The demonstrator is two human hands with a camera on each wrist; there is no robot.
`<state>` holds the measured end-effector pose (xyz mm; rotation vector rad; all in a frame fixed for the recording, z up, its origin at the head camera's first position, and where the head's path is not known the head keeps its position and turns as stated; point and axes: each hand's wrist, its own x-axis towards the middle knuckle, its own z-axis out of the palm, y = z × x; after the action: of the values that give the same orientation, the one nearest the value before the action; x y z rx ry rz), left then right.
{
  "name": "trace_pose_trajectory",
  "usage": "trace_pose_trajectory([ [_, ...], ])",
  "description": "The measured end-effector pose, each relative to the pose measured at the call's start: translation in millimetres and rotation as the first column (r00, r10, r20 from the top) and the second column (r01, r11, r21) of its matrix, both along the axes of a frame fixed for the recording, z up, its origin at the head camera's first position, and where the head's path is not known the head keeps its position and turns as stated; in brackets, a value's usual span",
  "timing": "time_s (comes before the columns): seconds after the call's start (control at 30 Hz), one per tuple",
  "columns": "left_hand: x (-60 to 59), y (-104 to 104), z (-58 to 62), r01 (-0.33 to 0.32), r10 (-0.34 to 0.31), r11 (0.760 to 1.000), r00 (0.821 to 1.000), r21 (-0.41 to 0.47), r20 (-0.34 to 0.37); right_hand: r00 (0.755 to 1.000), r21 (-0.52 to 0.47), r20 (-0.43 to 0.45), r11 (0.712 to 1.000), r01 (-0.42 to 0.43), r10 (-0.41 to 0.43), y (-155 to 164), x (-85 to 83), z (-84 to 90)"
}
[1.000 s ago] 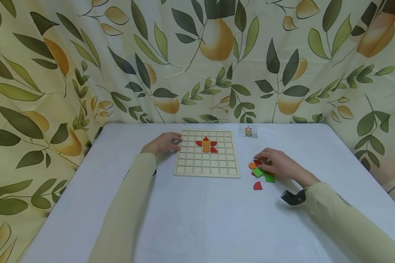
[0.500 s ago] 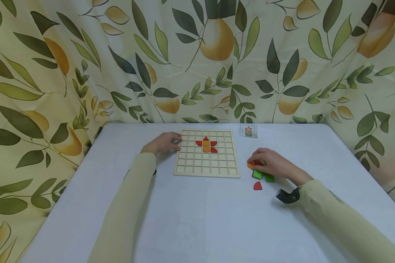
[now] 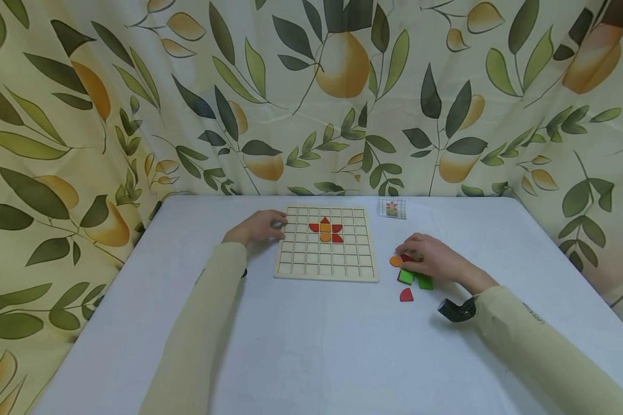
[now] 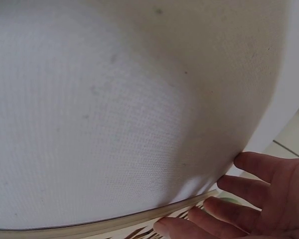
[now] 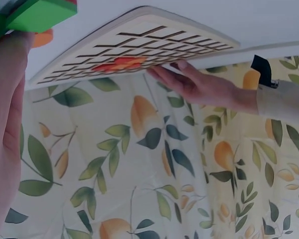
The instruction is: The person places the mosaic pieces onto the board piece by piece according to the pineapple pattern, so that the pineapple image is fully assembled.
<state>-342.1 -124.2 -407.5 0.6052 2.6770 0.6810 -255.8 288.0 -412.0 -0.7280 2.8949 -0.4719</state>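
Note:
A wooden grid board (image 3: pixel 326 260) lies on the white table, with a small flower of red and orange pieces (image 3: pixel 325 229) set in its upper cells. My left hand (image 3: pixel 259 226) rests with straight fingers (image 4: pixel 259 191) against the board's left edge (image 4: pixel 139 221). My right hand (image 3: pixel 431 258) lies over a pile of loose pieces right of the board, its fingertips on a red piece (image 3: pixel 406 257) beside an orange disc (image 3: pixel 396 261). Two green blocks (image 3: pixel 406 276) sit under the hand, also seen in the right wrist view (image 5: pixel 35 15). Whether the fingers pinch anything is hidden.
A lone red quarter-round piece (image 3: pixel 406 294) lies nearer me. A small picture card (image 3: pixel 391 207) stands behind the pile. A leaf-and-pear curtain (image 3: pixel 342 86) closes in the table (image 3: pixel 316 346) at the back and sides. A black wrist camera (image 3: pixel 457 310) hangs under my right sleeve.
My right hand slid left over the pile, covering part of the orange disc, then eased back a little so the disc shows again. The left hand and board stayed put.

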Motion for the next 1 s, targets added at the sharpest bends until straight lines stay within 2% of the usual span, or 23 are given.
trace_pose_trajectory([
  [0.23,-0.3,-0.2,-0.8,0.004,-0.004,1.0,1.0,0.0,0.0,0.992,-0.006,0.081,0.995,0.096,-0.095,7.5,-2.5,1.3],
  [0.4,-0.6,-0.4,-1.0,0.006,-0.006,1.0,1.0,-0.008,-0.005,0.987,-0.029,0.083,0.99,0.139,-0.136,7.5,-4.3,0.0],
  [0.6,0.4,-0.3,0.4,0.019,-0.019,1.0,1.0,-0.006,-0.019,0.987,-0.034,0.044,0.987,0.155,-0.154,5.6,-7.8,-2.0],
  [1.0,-0.9,-0.8,0.3,0.019,-0.019,1.0,1.0,-0.002,-0.025,0.984,-0.035,0.052,0.985,0.171,-0.169,5.0,-12.1,-2.9],
])
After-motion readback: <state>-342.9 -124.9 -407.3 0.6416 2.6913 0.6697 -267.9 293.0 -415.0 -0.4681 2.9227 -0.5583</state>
